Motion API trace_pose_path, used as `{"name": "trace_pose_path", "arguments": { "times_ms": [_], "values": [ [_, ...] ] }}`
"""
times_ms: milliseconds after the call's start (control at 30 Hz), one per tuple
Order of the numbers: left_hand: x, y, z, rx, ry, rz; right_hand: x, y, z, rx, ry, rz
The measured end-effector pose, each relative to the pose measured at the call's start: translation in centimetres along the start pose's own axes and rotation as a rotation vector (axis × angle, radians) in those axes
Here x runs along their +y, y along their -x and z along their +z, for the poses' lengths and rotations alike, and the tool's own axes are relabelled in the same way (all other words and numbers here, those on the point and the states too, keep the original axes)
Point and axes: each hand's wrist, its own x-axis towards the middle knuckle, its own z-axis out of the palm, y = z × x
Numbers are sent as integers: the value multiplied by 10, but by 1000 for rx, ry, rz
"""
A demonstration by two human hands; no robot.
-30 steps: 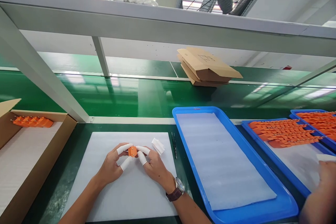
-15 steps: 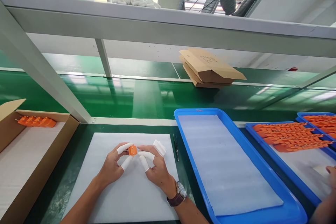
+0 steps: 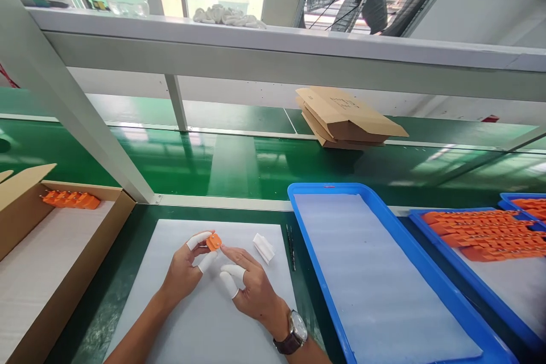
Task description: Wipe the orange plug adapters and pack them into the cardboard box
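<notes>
Between the thumb and fingers of my left hand (image 3: 184, 266) is a small orange part (image 3: 214, 242), held above the white mat (image 3: 205, 318). My right hand (image 3: 251, 284) is beside it, its index fingertip at the part's right edge and its other fingers apart from the part. White finger covers are on several fingertips of both hands. A folded white cloth or paper (image 3: 264, 248) lies on the mat to the right of my right hand. Dark tweezers (image 3: 290, 247) lie by the mat's right edge.
At the left, a cardboard box (image 3: 91, 256) holds a row of orange parts (image 3: 71, 199). A blue tray (image 3: 315, 261) with a white liner stands on the right, beside another blue tray (image 3: 452, 250) with many orange parts. Flattened cartons (image 3: 350, 116) lie behind a white frame (image 3: 273, 57).
My right index finger has straightened toward the orange part, and the part has turned slightly. The view has shifted a little. The other person's hand at the far right is out of view.
</notes>
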Motion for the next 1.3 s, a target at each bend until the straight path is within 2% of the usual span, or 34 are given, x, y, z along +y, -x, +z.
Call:
{"name": "trace_pose_path", "arguments": {
  "times_ms": [100, 400, 567, 733, 833, 1033, 1300],
  "values": [
    [-3, 0, 0, -3, 3, -67, 1, 0, -1, 2, 3, 12],
    [-6, 1, 4, -14, -75, -34, 3, 3, 1, 8, 53, 47],
    [-8, -2, 3, 64, -195, 114, 3, 2, 1, -10, 65, 86],
    [0, -3, 1, -14, -303, 223, 0, -1, -1, -14, 31, 74],
    [2, -2, 3, 9, -307, 249, -2, -2, 0, -16, 51, 54],
    [-3, 2, 9, 53, -397, 208, -4, -3, 2, 16, 64, 3],
    [-5, 1, 11, 68, -394, 181, -1, 2, 7, -51, 121, 25]
  ]
}}
